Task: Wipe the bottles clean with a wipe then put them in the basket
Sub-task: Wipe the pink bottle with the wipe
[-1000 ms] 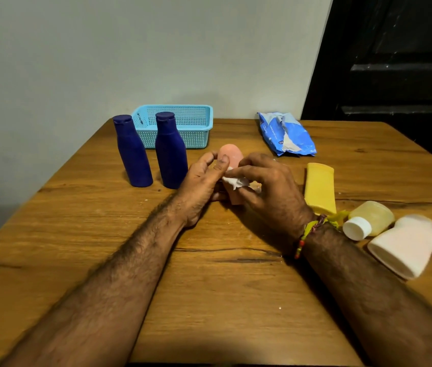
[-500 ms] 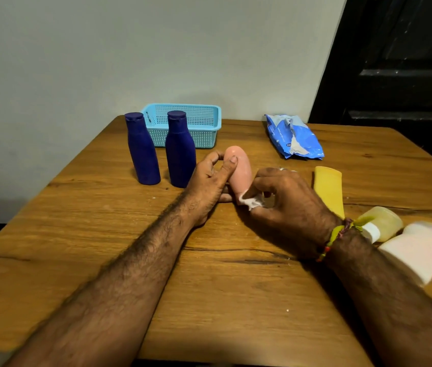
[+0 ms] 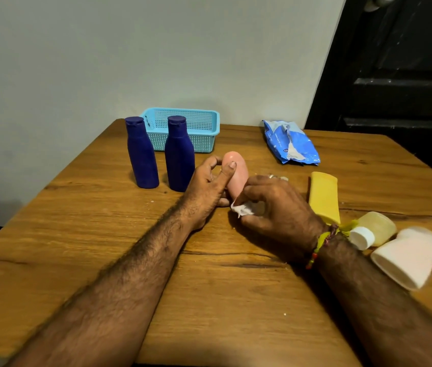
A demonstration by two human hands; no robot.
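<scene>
Your left hand (image 3: 205,186) grips the pink bottle (image 3: 236,176) mid-surface while your right hand (image 3: 270,205) pinches a white wipe (image 3: 241,209) against its lower side. Wiping appears underway; next, it likely needs carrying to the blue basket (image 3: 199,128).

Smooth pink plastic bottle (image 3: 236,173) tilted upright, crumpled white wipe (image 3: 241,208) apparently touching its base; perforated blue plastic basket (image 3: 204,133) behind.
</scene>
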